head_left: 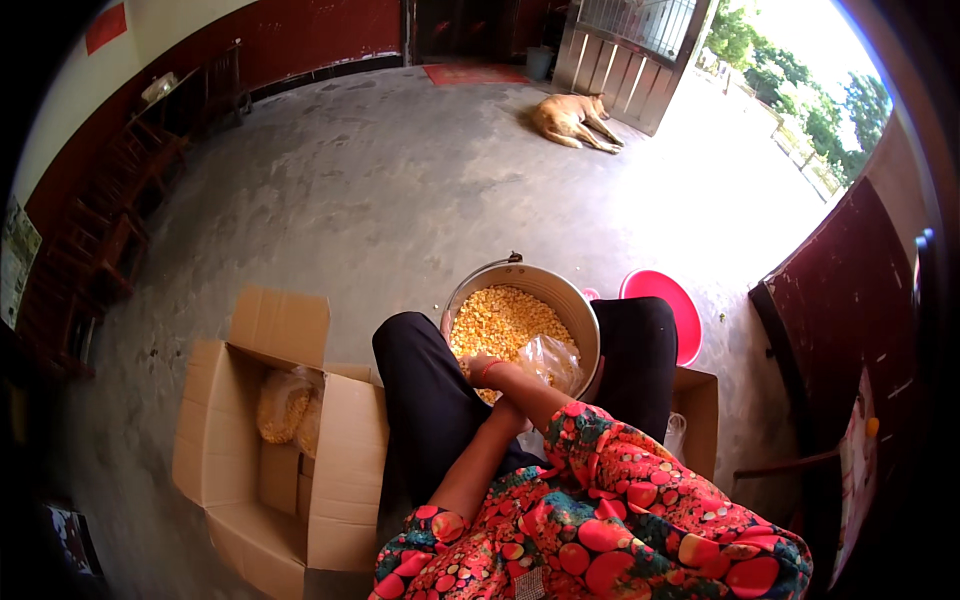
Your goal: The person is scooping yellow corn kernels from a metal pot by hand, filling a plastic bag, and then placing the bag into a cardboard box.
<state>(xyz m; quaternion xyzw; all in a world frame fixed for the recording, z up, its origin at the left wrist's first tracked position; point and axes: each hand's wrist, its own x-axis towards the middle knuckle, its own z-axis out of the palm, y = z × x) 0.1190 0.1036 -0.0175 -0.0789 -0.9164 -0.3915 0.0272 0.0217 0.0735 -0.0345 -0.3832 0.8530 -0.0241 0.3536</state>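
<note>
A metal bucket with a wire handle stands between my knees, holding yellow corn kernels. A clear plastic bag lies inside its right part, with some kernels showing through the film. My forearms cross over the near rim. My right hand, a red band at its wrist, reaches leftward down onto the kernels; its fingers are mostly hidden. Beneath the right forearm, my left hand is nearly covered, close to the bag and near rim. Whether it grips the bag cannot be seen.
An open cardboard box at my left contains bags of kernels. Another box sits at my right, beside a pink basin. A dog lies by the open door. Wooden chairs line the left wall.
</note>
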